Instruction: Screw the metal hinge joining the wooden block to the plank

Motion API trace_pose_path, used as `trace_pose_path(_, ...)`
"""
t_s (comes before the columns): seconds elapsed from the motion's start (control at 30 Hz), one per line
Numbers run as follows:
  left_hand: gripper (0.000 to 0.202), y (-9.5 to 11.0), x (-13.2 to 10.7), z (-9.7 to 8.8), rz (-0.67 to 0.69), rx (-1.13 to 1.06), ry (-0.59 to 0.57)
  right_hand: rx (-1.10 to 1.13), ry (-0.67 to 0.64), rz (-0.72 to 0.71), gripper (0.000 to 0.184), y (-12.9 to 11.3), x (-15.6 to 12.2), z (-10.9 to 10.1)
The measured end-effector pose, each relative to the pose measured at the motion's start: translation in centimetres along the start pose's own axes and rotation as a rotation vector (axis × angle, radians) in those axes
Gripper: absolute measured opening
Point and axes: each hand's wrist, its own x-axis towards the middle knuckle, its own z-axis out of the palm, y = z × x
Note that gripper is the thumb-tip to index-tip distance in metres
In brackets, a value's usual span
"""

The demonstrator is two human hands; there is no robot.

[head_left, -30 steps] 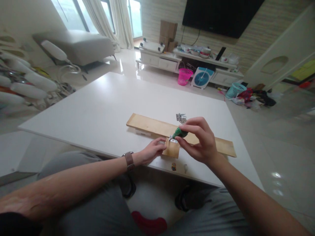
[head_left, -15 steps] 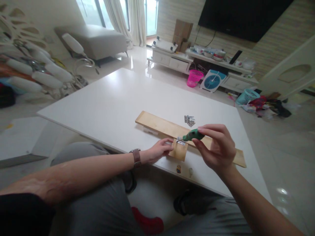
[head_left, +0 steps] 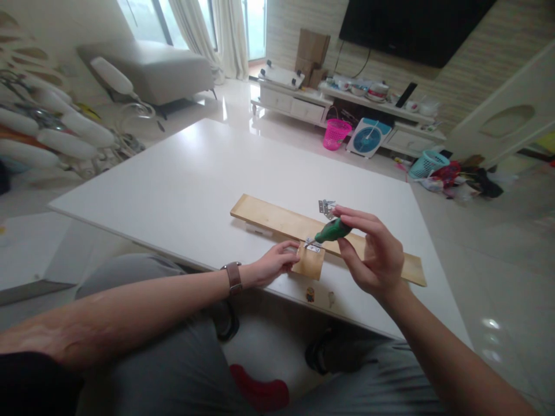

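Observation:
My right hand (head_left: 375, 251) grips a green-handled screwdriver (head_left: 333, 230) between thumb and fingertips, slanting down to the left. The screwdriver's tip meets a metal hinge (head_left: 314, 247), at a spot near its left end. That hinge lies across the seam where a small wooden board (head_left: 310, 268) meets the near edge of a long wooden board (head_left: 277, 217). With bent fingers, my left hand (head_left: 277, 263) grips the small board by its left edge. Whether a screw sits under the tip is too small to make out.
Beyond the long board lie several loose hinges (head_left: 326, 208), partly behind my right hand. Two small flat items, one a yellow figure (head_left: 310, 294), rest near the front edge of the white table (head_left: 182, 190). A pink basket (head_left: 337, 134) and a fan (head_left: 368, 138) stand on the floor.
The view has shifted slightly, moving everything a little left in the picture. My right-hand fingers have straightened along the screwdriver handle. My left hand stays on the small board.

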Motion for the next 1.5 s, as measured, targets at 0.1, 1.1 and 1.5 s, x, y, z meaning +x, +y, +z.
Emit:
trace_pose_path(0.1, 0.041, 0.0, 0.0, 0.0, 0.005, -0.004, -0.004, -0.001, 0.025, -0.009, 0.057, -0.1, 0.1, 0.2)
trace_pose_path(1.1, 0.041, -0.2, 0.0, 0.1, 0.007, -0.004, 0.001, -0.08, 0.025, -0.057, 0.055, 0.3, 0.3, 0.6)
trace_pose_path(1.5, 0.042, 0.1, -0.1, 0.2, -0.009, -0.004, 0.01, -0.086, 0.078, -0.039, 0.06, 1.3, -0.4, 0.2)
